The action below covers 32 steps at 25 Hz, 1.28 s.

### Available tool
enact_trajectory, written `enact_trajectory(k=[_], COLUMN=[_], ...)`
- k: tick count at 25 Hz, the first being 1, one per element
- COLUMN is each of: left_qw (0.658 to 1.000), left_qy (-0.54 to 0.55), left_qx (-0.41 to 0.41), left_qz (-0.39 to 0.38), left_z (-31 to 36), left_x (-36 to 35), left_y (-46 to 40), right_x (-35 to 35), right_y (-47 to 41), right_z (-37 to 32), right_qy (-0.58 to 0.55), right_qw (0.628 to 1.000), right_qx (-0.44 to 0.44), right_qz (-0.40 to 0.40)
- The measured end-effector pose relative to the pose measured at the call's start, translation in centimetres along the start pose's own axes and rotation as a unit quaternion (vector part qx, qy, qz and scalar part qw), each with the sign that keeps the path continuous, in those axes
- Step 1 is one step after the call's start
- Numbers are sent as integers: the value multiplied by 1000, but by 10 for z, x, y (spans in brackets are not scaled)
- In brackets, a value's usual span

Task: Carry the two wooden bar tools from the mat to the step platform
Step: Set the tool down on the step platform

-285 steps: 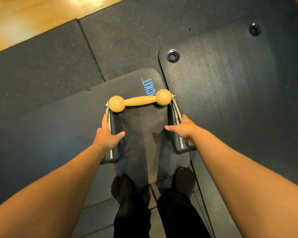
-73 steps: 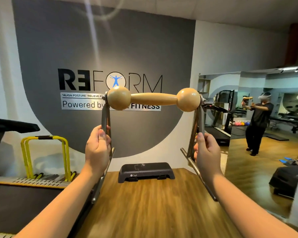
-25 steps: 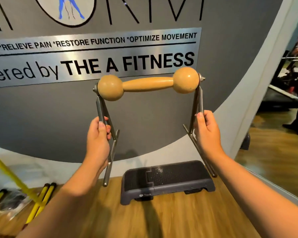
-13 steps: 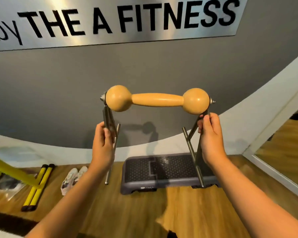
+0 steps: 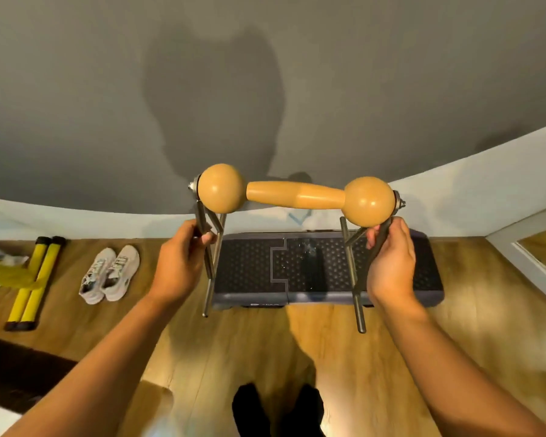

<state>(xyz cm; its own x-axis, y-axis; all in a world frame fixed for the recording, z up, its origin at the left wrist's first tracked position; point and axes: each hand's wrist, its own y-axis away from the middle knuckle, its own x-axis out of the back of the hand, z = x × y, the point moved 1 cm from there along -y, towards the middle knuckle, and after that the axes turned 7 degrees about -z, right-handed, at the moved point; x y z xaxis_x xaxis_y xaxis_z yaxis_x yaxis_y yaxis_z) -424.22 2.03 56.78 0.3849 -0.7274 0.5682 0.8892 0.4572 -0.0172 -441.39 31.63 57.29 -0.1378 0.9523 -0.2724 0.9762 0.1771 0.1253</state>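
Wooden bar (image 5: 295, 195) with ball ends held in the air above the step platform (image 5: 325, 269), near level. Left hand (image 5: 178, 266) grips the left metal legs (image 5: 209, 253), fingers curled round them. Right hand (image 5: 390, 263) grips the right legs (image 5: 351, 269) likewise. Platform sits on wood floor (image 5: 265, 345) against the grey wall. White shoes (image 5: 109, 274) and yellow bars (image 5: 32, 283) lie to the left.

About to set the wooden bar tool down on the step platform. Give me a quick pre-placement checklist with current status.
1. Left hand grips a left metal leg: ok.
2. Right hand grips a right metal leg: ok.
3. Wooden bar tool roughly level: ok.
4. Step platform top bare where it shows: ok.
5. Sneakers lie left of the platform, out of the way: ok.
6. Legs touching the platform yet: cannot tell.
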Motion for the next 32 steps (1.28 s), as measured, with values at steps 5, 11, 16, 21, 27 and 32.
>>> enact_trajectory(k=[5,11,16,21,27,32], left_qw=[997,995,993,993,992,991], left_qy=[11,-52,-92,-103,-105,-112], left_qx=[69,78,72,60,65,71], left_qz=[-29,-24,-10,-13,7,8], left_z=[-140,-266,-330,-351,-369,-378], left_x=[-80,-150,-188,-210,-221,-225], left_y=[-46,-68,-73,-77,-76,-76], right_x=[11,23,35,48,42,40], right_y=[-70,-111,-120,-131,-144,-150], right_z=[136,271,348,377,387,392], right_qy=[-27,-52,-61,-92,-67,-59], right_qw=[996,991,984,966,975,977], right_qx=[-49,-48,-79,-136,-115,-117], right_qz=[73,110,145,200,178,170])
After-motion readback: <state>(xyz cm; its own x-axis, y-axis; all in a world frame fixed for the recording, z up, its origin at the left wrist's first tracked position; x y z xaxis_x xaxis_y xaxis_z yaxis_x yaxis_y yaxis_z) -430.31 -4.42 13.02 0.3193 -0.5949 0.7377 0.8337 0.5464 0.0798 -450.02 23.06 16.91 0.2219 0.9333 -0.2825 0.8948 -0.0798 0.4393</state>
